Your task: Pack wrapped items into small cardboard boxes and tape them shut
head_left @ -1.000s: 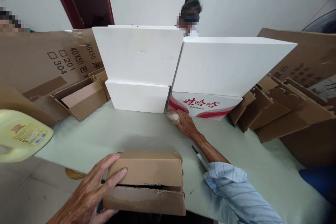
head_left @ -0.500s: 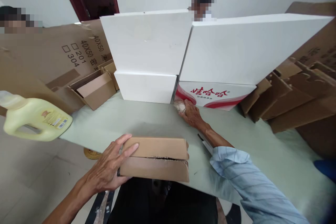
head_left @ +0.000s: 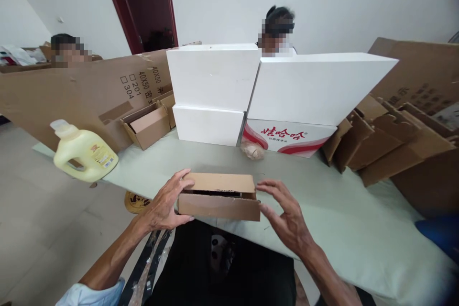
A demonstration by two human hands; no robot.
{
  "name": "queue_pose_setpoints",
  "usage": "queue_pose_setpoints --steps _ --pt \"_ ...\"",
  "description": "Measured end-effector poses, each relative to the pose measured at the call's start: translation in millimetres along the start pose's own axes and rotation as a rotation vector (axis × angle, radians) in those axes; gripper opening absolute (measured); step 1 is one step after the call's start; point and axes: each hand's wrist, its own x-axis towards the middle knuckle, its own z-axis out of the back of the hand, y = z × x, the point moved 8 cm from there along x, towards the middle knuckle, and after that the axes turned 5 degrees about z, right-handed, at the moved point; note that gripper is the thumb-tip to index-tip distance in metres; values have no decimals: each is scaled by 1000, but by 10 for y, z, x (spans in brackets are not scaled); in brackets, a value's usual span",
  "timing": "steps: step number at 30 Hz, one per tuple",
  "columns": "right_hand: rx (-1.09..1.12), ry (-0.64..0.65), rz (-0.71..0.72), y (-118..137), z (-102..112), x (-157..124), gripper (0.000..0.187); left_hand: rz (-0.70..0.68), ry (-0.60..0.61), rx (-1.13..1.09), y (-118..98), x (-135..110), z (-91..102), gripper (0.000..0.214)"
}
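Observation:
A small brown cardboard box [head_left: 219,207] lies at the table's near edge, a dark narrow gap running along its top between the flaps. My left hand [head_left: 168,204] grips its left end, fingers over the back and thumb at the front. At the right end is my right hand [head_left: 287,215], fingers apart and curved around the corner; its fingertips are at or very near the cardboard. Farther back, a crumpled wad of clear plastic [head_left: 253,150] rests against a white printed carton [head_left: 287,136] with red lettering.
White boxes [head_left: 215,79] are stacked at the back of the green-covered table [head_left: 211,160]. A yellow jug [head_left: 86,153] and an open carton [head_left: 150,126] stand left. Folded cardboard [head_left: 387,138] leans at right. Two people [head_left: 278,28] are beyond the boxes.
My right hand has let go of the plastic wad and come back to the cardboard box's right end. The gap between the flaps looks wider. The camera view has shifted.

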Motion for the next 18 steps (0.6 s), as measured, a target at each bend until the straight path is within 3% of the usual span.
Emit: queue_pose_setpoints --steps 2,5,8,12,18 --pt "-20 -22 27 248 9 -93 31 -1 -19 2 -50 11 33 82" --pt "-25 -63 26 378 -4 -137 27 18 -26 20 -108 -14 52 81" --pt "20 -40 57 418 -33 -102 10 48 -15 31 -116 -67 42 81" --pt "31 71 113 466 -73 -39 12 33 -2 3 -91 -117 22 83" --pt "10 85 53 369 -98 -105 10 -75 28 -70 -136 -123 65 78"
